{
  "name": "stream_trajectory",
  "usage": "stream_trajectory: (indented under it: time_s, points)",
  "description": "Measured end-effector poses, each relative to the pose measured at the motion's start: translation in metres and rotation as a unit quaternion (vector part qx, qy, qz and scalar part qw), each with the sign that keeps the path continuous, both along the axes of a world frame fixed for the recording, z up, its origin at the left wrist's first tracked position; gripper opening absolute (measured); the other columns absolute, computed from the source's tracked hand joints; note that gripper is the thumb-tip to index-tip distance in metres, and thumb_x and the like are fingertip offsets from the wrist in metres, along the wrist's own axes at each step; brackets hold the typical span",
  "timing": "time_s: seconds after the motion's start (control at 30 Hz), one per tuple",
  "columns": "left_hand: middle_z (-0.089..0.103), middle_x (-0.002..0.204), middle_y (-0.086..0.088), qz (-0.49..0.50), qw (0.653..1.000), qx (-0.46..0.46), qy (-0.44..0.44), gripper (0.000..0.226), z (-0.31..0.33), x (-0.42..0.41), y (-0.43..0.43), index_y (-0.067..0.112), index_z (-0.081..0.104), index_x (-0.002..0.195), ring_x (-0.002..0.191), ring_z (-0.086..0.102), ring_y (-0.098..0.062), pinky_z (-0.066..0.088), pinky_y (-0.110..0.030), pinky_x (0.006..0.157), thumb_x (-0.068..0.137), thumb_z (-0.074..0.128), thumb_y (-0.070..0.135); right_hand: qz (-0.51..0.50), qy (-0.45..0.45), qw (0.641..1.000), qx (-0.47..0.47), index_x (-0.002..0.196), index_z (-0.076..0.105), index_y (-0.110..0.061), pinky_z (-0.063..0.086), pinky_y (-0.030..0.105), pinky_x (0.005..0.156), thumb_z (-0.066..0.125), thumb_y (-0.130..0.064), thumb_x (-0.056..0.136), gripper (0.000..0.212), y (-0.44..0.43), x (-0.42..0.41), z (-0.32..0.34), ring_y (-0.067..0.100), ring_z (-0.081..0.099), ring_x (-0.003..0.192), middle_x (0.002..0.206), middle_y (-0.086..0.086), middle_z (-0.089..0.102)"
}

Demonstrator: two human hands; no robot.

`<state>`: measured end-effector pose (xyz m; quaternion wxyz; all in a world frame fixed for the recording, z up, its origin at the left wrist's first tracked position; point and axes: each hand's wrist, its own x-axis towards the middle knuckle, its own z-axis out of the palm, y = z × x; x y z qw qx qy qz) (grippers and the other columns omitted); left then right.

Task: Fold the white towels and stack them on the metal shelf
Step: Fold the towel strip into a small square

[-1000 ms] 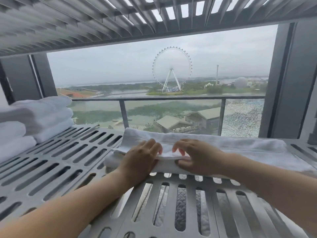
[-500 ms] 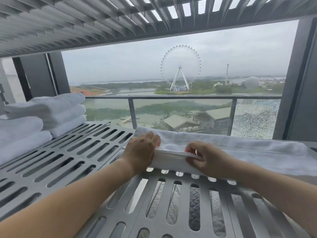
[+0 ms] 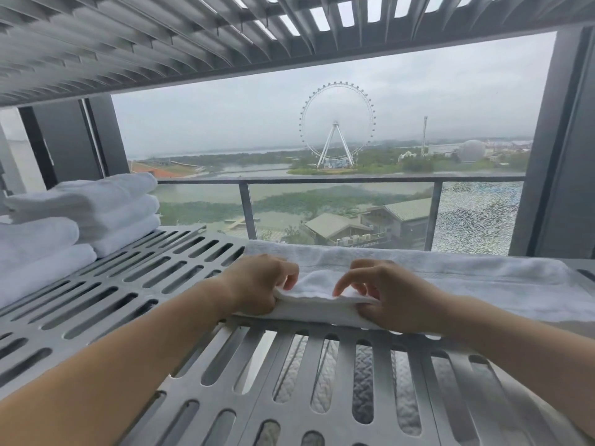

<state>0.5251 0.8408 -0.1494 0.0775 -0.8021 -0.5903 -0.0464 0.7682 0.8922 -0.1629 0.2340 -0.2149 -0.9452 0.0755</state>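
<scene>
A long white towel (image 3: 467, 278) lies folded lengthwise across the slotted metal shelf (image 3: 135, 284), running off to the right. My left hand (image 3: 260, 284) pinches the towel's near left end, fingers curled over the top layer. A little to the right, my right hand (image 3: 386, 297) grips the same front edge, thumb under and fingers arched on top. Between the two hands the cloth bulges up slightly. At the far left stand two stacks of folded white towels (image 3: 96, 207).
Another slotted metal shelf (image 3: 161, 43) hangs close overhead. Behind the shelf is a window with a balcony railing (image 3: 338, 180). Dark window-frame posts (image 3: 566, 149) stand right and left. Bare shelf lies between the stacks and the towel.
Both hands went from lying flat on the towel to curling round its front edge and lifting it a little. The view has shifted slightly right.
</scene>
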Motion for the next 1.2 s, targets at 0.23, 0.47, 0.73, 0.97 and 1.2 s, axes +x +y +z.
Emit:
stream_trajectory:
  time_s: [0.23,0.47,0.73,0.97,1.2]
  points:
    - [0.046,0.065,0.004,-0.060,0.993,-0.053,-0.090,0.020,0.002,0.007,-0.006,0.026,0.039,0.063,0.061,0.040,-0.012,0.035,-0.029,0.058,0.069,0.050,0.010,-0.014,0.019,1.000,-0.015,0.082,0.058,-0.027,0.036,0.012,0.058,0.069,-0.035,0.079,0.014,0.002,-0.004,-0.005,-0.001,0.045,0.062,0.073,-0.013,0.049]
    - [0.053,0.077,0.010,-0.063,0.970,-0.070,-0.226,0.020,0.018,0.029,0.013,0.026,0.053,0.076,0.073,0.049,-0.005,0.036,-0.024,0.067,0.089,0.042,0.038,-0.084,0.066,0.989,-0.105,0.087,0.061,-0.025,0.047,0.027,0.071,0.055,-0.040,0.088,0.016,0.025,-0.009,0.024,0.012,0.057,0.079,0.086,-0.007,0.061]
    - [0.000,0.157,0.002,0.058,0.991,-0.105,-0.056,0.066,-0.031,0.033,0.061,0.034,-0.001,0.146,0.144,-0.002,-0.014,-0.007,-0.043,0.115,0.090,0.013,0.064,-0.237,-0.198,0.947,-0.083,0.147,0.007,-0.031,-0.003,0.040,0.114,0.017,-0.061,0.092,0.064,0.069,-0.011,-0.018,0.013,0.002,0.143,0.157,-0.006,0.004]
    - [-0.008,0.157,0.002,0.079,0.991,-0.103,-0.036,0.070,-0.030,0.029,0.059,0.036,-0.009,0.145,0.143,-0.010,-0.015,-0.010,-0.048,0.114,0.086,0.009,0.069,-0.291,-0.190,0.934,-0.083,0.146,0.000,-0.034,-0.012,0.043,0.111,0.012,-0.066,0.089,0.067,0.071,0.012,-0.021,0.011,-0.008,0.143,0.156,-0.007,-0.006]
    - [-0.002,0.157,0.005,0.078,0.991,-0.092,-0.054,0.057,-0.028,0.034,0.061,0.043,-0.001,0.144,0.144,-0.006,-0.018,-0.009,-0.059,0.111,0.091,0.012,0.061,-0.164,-0.104,0.979,-0.062,0.144,0.022,-0.033,0.003,0.027,0.111,0.026,-0.048,0.097,0.050,0.057,0.012,-0.016,0.005,0.010,0.141,0.155,-0.011,0.016]
